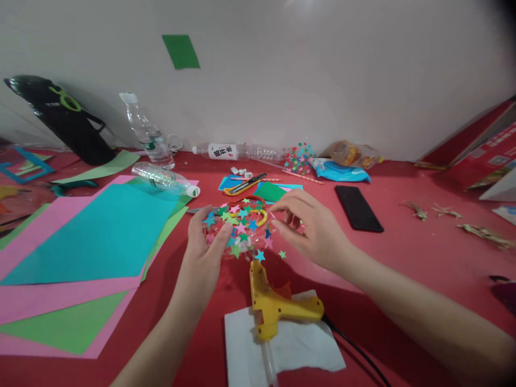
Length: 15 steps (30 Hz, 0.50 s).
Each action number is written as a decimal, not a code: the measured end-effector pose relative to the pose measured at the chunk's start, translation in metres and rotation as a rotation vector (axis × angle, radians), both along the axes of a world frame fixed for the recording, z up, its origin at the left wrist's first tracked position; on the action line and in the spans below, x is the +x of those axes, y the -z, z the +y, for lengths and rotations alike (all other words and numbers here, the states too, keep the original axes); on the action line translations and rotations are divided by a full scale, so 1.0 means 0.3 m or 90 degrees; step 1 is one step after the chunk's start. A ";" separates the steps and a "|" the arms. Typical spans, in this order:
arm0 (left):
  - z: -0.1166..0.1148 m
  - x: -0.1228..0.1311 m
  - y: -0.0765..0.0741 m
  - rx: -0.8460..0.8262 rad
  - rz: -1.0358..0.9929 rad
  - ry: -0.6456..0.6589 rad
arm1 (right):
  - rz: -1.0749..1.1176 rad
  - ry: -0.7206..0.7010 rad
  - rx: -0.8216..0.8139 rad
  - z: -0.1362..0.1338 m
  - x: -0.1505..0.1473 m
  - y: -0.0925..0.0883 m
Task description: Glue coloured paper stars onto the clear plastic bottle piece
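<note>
My left hand (pixel 207 239) is closed around the left side of a clear plastic piece covered with star-shaped paper cutouts (pixel 241 228) in pink, blue and green. At its right side, my right hand (pixel 304 220) has thumb and forefinger drawn together by what looks like a small pink paper piece (pixel 272 216). Just below the star-covered piece, a yellow hot glue gun (pixel 278 306) lies on a white tissue (pixel 306 349), its nozzle pointing away from me. Scissors with red and yellow handles (pixel 263 217) lie behind the stars, partly hidden.
Coloured paper sheets (pixel 97 231) and a clear bottle (pixel 163 179) lie on the left. Farther back are a yellow utility knife (pixel 245 184), another star-covered piece (pixel 299 158) and a labelled bottle (pixel 223 151). A black phone (pixel 358 208) rests to the right.
</note>
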State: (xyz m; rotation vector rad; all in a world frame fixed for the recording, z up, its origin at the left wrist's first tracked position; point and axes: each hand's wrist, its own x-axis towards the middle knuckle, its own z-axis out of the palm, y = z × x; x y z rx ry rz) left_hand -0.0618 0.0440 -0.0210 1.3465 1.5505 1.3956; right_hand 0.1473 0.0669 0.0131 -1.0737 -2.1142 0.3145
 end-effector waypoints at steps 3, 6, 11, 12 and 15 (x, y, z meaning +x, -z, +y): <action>0.000 0.001 0.000 0.009 0.007 0.002 | 0.030 0.019 -0.181 0.009 -0.005 0.006; 0.000 0.002 0.003 0.015 -0.011 0.001 | 0.096 -0.031 -0.288 0.014 -0.022 0.025; 0.005 -0.003 0.011 0.007 -0.025 -0.019 | 0.162 -0.087 -0.292 0.020 -0.045 0.060; 0.006 -0.005 0.012 0.006 -0.018 -0.022 | 0.166 -0.093 -0.293 0.023 -0.046 0.065; 0.011 -0.010 0.014 0.011 -0.009 -0.030 | 0.156 -0.098 -0.283 0.034 -0.037 0.077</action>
